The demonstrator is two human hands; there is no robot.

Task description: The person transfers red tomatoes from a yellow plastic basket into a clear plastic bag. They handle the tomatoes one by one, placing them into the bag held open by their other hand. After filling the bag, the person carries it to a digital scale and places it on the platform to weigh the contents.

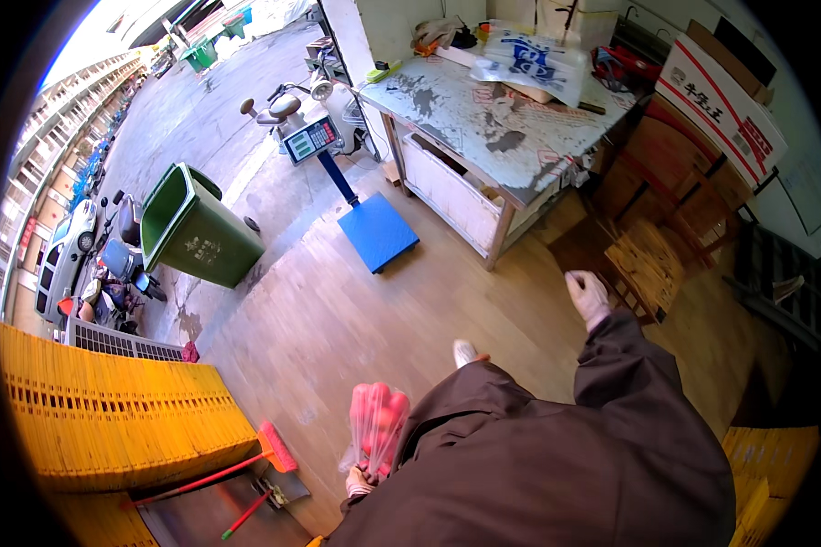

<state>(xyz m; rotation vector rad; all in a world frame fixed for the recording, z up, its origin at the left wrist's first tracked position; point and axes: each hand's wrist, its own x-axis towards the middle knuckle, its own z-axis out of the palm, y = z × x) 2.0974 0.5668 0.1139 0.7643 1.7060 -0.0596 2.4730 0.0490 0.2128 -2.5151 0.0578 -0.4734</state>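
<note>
My left hand [358,483] grips the gathered neck of a clear plastic bag of round red fruit or vegetables [379,424], low in the view beside my dark brown garment. My right hand [586,294] is raised at the right with its fingers curled, near a wooden stool [646,263]; whether it holds anything cannot be made out. Ahead on the floor stands a blue platform scale [379,232] with a lit display [311,140] on its post. A worn table [492,130] beyond it bears a white plastic bag with blue print [530,58].
A green wheeled bin [202,232] stands left of the scale. Stacked yellow crates [123,410] fill the lower left, beside a red broom [274,448] and a dustpan [280,489]. Wooden chairs [677,171] and a printed carton [718,113] are at the right. A scooter [342,113] is parked outside.
</note>
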